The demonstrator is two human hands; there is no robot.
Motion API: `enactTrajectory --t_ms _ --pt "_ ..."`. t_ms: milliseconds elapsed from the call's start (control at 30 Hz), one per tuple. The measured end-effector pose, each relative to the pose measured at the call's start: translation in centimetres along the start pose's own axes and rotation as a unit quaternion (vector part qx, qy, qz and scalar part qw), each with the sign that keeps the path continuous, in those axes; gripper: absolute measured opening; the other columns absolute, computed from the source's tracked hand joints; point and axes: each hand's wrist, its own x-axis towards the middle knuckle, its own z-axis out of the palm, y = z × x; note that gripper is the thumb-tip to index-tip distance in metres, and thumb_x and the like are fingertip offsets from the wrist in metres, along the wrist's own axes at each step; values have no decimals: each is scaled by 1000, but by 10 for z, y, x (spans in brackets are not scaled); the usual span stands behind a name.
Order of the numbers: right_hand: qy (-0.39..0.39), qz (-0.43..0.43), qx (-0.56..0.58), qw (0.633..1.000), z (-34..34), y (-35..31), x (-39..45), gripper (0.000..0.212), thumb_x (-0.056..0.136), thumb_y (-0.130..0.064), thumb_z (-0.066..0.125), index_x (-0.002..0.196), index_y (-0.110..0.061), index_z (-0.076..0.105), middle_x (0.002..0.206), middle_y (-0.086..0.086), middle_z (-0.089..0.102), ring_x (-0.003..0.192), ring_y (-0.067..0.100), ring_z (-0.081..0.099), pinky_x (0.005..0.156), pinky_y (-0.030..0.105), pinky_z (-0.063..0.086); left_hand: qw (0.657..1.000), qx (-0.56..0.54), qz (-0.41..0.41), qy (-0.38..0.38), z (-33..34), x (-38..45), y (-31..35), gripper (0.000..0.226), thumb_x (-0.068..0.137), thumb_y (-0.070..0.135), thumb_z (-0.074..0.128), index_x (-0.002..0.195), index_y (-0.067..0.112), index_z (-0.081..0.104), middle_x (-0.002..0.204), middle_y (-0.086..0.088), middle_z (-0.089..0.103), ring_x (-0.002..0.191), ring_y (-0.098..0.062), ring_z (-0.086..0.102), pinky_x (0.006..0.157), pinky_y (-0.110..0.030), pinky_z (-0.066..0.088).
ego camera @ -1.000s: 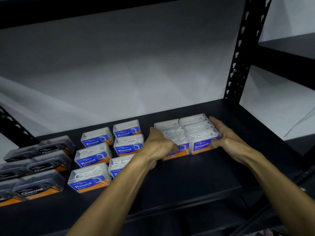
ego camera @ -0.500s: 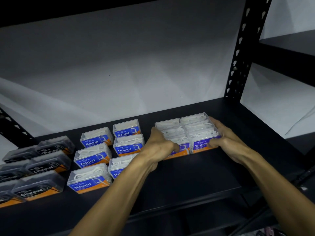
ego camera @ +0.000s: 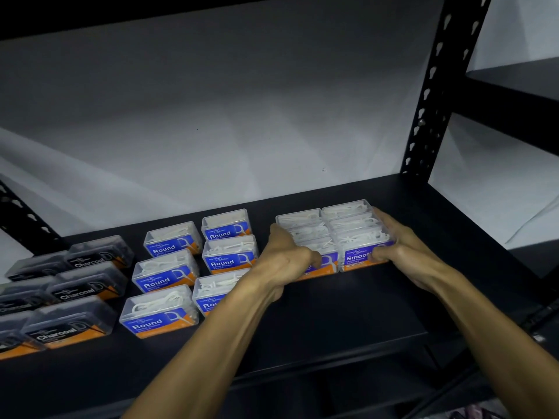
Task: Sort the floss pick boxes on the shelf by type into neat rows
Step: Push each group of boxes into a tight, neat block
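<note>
A tight block of clear "Smooth" floss pick boxes sits two wide on the black shelf. My left hand presses its left side and front corner. My right hand cups its right side, thumb on the front label. To the left, several blue-labelled "Round" boxes stand in two loose columns; my left forearm hides part of the nearest one. Dark "Charcoal" boxes fill the far left, partly cut off by the frame.
A black perforated upright post rises at the shelf's back right. A white wall lies behind. Another shelf unit stands to the right. Bare shelf surface lies in front of the Smooth block.
Both hands have stayed pressed on the Smooth block, which has shifted barely, if at all. The camera view has drifted slightly.
</note>
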Motion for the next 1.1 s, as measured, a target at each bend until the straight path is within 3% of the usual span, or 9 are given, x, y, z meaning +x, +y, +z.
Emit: enactTrajectory --t_ms 233,433,600,700,767,833,900,1000,1100 --pt "2 -5 -7 1000 1 0 1 84 74 21 55 124 -43 33 104 -19 63 95 4 65 81 21 49 1000 13 -8 -10 0 0 2 86 68 9 82 137 14 30 127 -3 53 115 -21 54 98 -40 50" --pt "1 -13 -12 1000 1 1 0 80 73 22 56 106 -51 43 104 -18 65 94 2 66 82 21 50 1000 25 -8 -12 -1 0 2 86 69 10 81 137 13 29 130 -4 51 117 -22 52 100 -41 49" --pt "-12 -5 -17 1000 -2 2 1 91 74 19 60 136 -41 29 110 -22 60 99 2 63 85 21 48 999 33 -3 -14 -3 -1 2 88 70 12 82 139 13 28 131 -4 51 118 -22 52 101 -41 48" --pt "-16 5 -23 1000 -4 4 2 103 73 15 66 149 -32 16 137 -11 48 104 4 59 90 24 47 999 39 -4 -20 -4 -2 2 88 71 13 83 139 14 27 131 -3 51 118 -21 52 100 -37 48" --pt "-19 8 -21 1000 -5 5 2 112 72 14 68 151 -35 5 151 -5 34 111 9 57 93 28 47 999 45 -8 -16 -5 -4 4 102 71 14 84 148 12 17 140 -5 48 124 -23 50 104 -38 45" --pt "-16 -12 -19 1000 -5 6 1 115 71 14 69 150 -38 3 155 -5 26 122 12 51 96 30 46 999 50 -7 -8 -6 -7 8 123 72 12 83 155 15 -9 154 -7 35 135 -25 41 110 -36 38" --pt "-8 -37 -13 999 -6 7 1 116 71 13 70 149 -40 4 158 -4 20 134 12 38 100 30 44 998 60 3 -4 -7 -11 10 131 74 10 82 151 17 -24 159 -6 25 141 -25 33 109 -33 34" --pt "9 -75 -30 997 -5 5 -3 110 67 -4 70 149 -41 6 158 -5 16 140 6 24 93 18 40 996 82 26 -7 -12 -15 13 135 73 10 83 150 20 -27 161 -5 19 142 -24 32 109 -33 34" --pt "69 -137 -67 986 0 -7 -9 98 63 -19 60 150 -35 16 156 -7 23 134 0 24 88 8 32 993 99 68 -9 -24 -16 15 134 74 17 84 151 24 -26 163 -1 11 144 -22 29 110 -32 33"
